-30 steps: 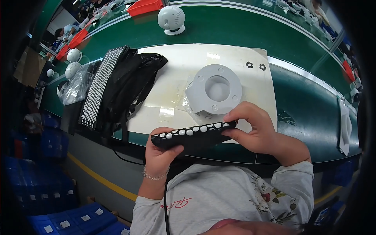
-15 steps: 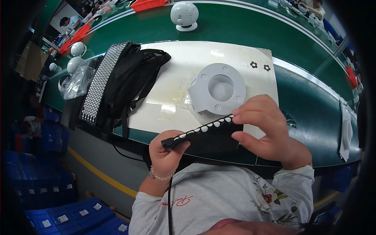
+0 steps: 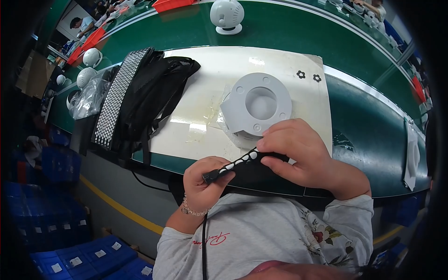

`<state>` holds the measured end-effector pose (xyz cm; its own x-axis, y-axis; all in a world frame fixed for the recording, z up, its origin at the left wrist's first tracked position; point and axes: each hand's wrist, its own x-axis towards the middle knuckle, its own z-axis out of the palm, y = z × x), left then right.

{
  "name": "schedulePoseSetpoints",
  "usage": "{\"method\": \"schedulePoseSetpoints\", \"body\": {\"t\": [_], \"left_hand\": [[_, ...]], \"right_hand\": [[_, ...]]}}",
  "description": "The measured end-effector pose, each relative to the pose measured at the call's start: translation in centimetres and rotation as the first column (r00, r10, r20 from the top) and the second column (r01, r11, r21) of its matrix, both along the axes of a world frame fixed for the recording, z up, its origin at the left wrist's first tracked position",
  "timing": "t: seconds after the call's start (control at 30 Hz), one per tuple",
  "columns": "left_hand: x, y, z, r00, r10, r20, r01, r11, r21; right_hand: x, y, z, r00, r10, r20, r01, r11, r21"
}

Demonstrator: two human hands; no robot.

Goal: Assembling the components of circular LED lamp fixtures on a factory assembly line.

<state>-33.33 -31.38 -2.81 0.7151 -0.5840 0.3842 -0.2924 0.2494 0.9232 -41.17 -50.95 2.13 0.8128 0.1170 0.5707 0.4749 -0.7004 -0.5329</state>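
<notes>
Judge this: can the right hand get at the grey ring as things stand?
Probably yes, after letting go: the right hand holds the black strip, but the grey ring lies just beyond, nothing on top.

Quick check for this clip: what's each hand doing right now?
Left hand: closed, holding one end of a black strip with white spots.
Right hand: closed, fingers and thumb around the strip's other end.

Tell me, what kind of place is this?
Probably a factory where people put things together. There's a long green workbench, matching round white devices dotted along it, and blue boxes grouped on the floor.
</notes>
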Motion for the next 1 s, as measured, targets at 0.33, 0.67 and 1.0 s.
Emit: {"method": "schedulePoseSetpoints", "body": {"t": [0.33,0.67,1.0], "left_hand": [[-0.9,-0.2,-0.6,0.928,0.034,-0.37,-0.056,0.997,-0.051],[-1.1,-0.2,-0.4,0.949,0.082,-0.305,-0.084,0.996,0.007],[-0.9,-0.5,-0.7,0.981,0.081,-0.179,-0.061,0.991,0.115]], "right_hand": [[0.1,0.3,-0.6,0.998,-0.046,0.041,0.046,0.999,-0.01],[-0.2,0.2,0.2,0.993,-0.021,0.115,0.023,1.0,-0.017],[-0.6,1.1,-0.7,0.979,0.075,0.188,-0.05,0.99,-0.131]]}}
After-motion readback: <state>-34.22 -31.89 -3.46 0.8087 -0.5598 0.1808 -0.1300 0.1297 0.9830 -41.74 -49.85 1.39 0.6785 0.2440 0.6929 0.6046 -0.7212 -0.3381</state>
